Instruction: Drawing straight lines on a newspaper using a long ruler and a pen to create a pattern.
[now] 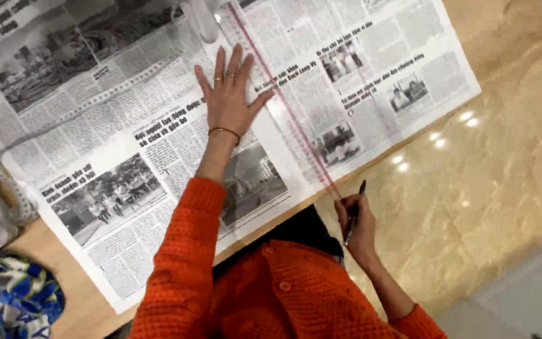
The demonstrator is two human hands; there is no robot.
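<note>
Head view: left hand (229,94) lies flat, grip released, on grey newspaper (127,132); right hand (357,220) grasps a dark pen (354,212).

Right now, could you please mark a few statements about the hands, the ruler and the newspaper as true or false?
1. The left hand lies flat with spread fingers on the newspaper. True.
2. The right hand holds a pair of scissors. False: it holds a dark pen.
3. A long clear ruler lies slantwise across the newspaper. True.
4. The right hand rests in the middle of the newspaper. False: it is at the near edge, by the ruler's lower end.
5. The person's sleeves are blue. False: the sleeves are orange.
</note>
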